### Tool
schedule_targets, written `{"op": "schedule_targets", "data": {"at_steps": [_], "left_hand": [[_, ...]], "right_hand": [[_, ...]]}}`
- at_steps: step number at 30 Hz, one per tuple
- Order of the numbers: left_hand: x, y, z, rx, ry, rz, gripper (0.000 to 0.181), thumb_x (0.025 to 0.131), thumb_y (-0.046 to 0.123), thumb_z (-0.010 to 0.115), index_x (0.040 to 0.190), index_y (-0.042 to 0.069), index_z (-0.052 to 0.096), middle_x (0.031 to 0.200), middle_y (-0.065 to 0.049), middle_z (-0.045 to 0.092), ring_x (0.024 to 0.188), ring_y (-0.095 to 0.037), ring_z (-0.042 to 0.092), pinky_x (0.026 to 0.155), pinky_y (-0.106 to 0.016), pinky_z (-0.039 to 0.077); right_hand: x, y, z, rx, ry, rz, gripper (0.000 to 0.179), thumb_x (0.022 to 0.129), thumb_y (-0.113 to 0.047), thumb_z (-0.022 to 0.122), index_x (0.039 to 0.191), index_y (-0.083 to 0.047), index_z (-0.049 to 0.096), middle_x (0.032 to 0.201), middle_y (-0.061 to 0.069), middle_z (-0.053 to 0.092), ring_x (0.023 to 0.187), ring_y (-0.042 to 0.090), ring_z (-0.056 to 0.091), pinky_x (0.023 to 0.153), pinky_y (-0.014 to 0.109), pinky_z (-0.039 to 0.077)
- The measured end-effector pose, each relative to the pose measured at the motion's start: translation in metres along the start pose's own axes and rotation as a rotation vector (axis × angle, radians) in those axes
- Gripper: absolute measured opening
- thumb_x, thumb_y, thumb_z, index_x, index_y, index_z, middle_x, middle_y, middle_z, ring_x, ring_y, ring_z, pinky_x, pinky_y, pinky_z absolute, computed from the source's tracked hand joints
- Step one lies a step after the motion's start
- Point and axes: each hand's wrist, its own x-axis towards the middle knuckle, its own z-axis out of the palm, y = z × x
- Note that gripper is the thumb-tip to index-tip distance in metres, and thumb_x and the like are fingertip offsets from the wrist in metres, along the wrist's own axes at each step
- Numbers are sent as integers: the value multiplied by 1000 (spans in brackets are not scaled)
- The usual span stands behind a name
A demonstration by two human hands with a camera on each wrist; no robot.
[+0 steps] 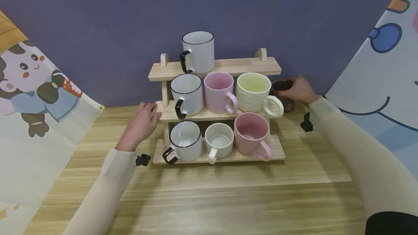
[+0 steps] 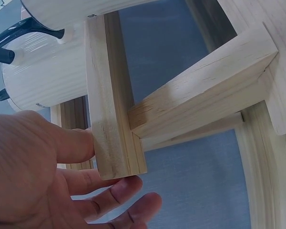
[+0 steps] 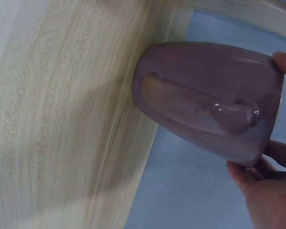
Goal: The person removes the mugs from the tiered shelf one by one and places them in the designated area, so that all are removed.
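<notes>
At the rack's right end, my right hand point(image 1: 299, 90) grips a dark brown mug point(image 3: 200, 90) by its rim, thumb and fingers on opposite sides. The mug's handle faces the right wrist camera, and its base is close to the wooden tabletop. In the head view the yellow mug point(image 1: 253, 91) partly hides it. My left hand point(image 1: 140, 124) holds the left end of the middle shelf point(image 2: 115, 143) of a three-tier wooden rack, thumb on one face and fingertips around the end. Beside that hand stands a white mug point(image 1: 187, 95) with black rim and handle.
Another black-rimmed white mug point(image 1: 199, 52) stands on the top shelf point(image 1: 228, 67). A lilac mug point(image 1: 218, 93) sits mid-shelf. Below are a third black-rimmed mug point(image 1: 186, 140), a small cream cup point(image 1: 219, 140) and a pink mug point(image 1: 251, 133). A blue-grey wall point(image 1: 98, 28) rises behind.
</notes>
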Motion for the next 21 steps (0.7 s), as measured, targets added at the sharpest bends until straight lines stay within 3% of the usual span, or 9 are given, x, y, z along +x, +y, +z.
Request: {"op": "schedule_targets", "data": {"at_steps": [4,11,16,21], "left_hand": [[0,0,0,2,-3,0,48,101,22,45,137,-11,38,123,-27,42,113,-40,43,95,-52,37],[0,-2,-1,3,-5,5,49,101,21,45,137,-11,37,123,-27,42,112,-41,44,95,-53,37],[0,-1,-1,0,-7,6,49,101,22,45,137,-10,38,123,-26,42,110,-40,45,93,-52,38],[1,-2,0,-1,-2,8,48,101,21,45,137,-10,38,123,-26,42,111,-41,45,93,-52,38]], "right_hand": [[-1,1,-2,3,-28,-2,70,72,-42,79,115,10,59,104,30,60,94,39,56,81,53,43],[-4,-1,-9,11,-119,36,83,78,-38,75,133,13,41,123,35,48,110,47,47,90,58,37],[-7,-4,-14,7,-108,41,89,76,-47,75,137,8,40,130,32,44,117,47,42,94,59,34],[-13,-11,-23,30,-75,-15,81,81,-47,72,137,4,44,134,30,42,120,48,39,94,60,31]]}}
